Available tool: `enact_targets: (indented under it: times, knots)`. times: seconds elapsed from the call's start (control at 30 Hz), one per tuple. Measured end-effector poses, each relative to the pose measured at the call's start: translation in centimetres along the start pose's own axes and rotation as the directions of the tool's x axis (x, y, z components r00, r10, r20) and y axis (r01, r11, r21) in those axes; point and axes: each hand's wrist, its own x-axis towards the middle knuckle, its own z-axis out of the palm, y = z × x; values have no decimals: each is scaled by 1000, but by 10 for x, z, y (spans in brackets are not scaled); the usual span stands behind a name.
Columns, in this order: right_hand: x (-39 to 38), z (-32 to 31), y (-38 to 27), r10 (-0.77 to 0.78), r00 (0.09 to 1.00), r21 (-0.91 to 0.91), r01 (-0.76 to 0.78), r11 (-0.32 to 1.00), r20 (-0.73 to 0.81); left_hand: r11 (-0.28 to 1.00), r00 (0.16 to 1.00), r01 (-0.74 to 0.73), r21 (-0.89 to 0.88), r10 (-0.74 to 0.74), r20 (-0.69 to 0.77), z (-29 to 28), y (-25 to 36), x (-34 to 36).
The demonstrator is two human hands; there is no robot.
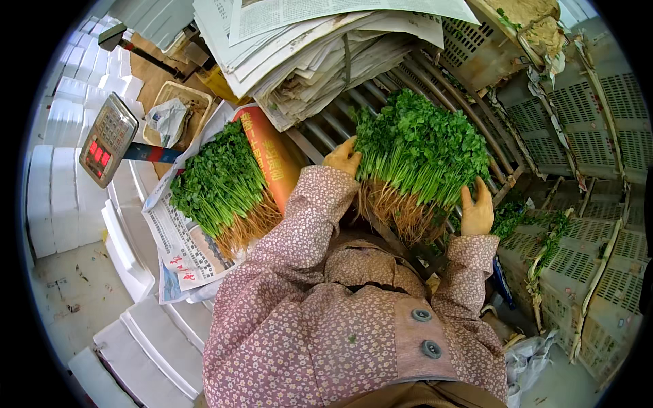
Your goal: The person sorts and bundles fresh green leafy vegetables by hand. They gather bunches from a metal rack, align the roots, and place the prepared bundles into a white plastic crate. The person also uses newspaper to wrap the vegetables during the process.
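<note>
A thick, squared pile of cilantro (425,146), leaves away from me and brown roots toward me, lies on a metal-barred rack (322,134). My left hand (343,159) is at its left side, thumb and index a little apart, the fingertips against the leaves and stems. On its right side my right hand (477,211) stands with fingers and thumb spread, fingertips beside the outer stems. Neither hand is wrapped round the pile. To the left, a second cilantro bunch (221,177) with roots rests on printed newspaper (183,248), beside an orange-red printed sheet (272,163).
A tall stack of newspaper sheets (306,68) stands at the far side. Left of the bunches are a scale display (109,139), a tan plastic basket (170,92) and white foam boxes (51,190). Slatted plastic crates (571,262) line the right, with loose greens (507,219) nearby.
</note>
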Motion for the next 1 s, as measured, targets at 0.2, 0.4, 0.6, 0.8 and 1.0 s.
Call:
enact_targets:
  times: [0.2, 0.4, 0.6, 0.8, 1.0]
  knots:
    - [-27, 21, -140, -235, 864, 432, 22, 902, 446, 823, 986, 128, -554, -45, 162, -43, 21, -12]
    - [-11, 70, -110, -146, 722, 685, -543, 485, 676, 720, 993, -64, -691, 114, 27, -39, 50, -38]
    - [34, -41, 9, -273, 962, 831, -134, -540, -23, 972, 999, 18, -235, -10, 33, -36, 4, -14]
    - [-26, 32, 60, 368, 883, 611, -468, 638, 292, 963, 916, 136, 234, -212, 341, 16, 55, -10]
    - [-61, 74, 14, 263, 937, 539, -348, 767, 230, 805, 848, 434, -405, -213, 485, 45, 30, -34]
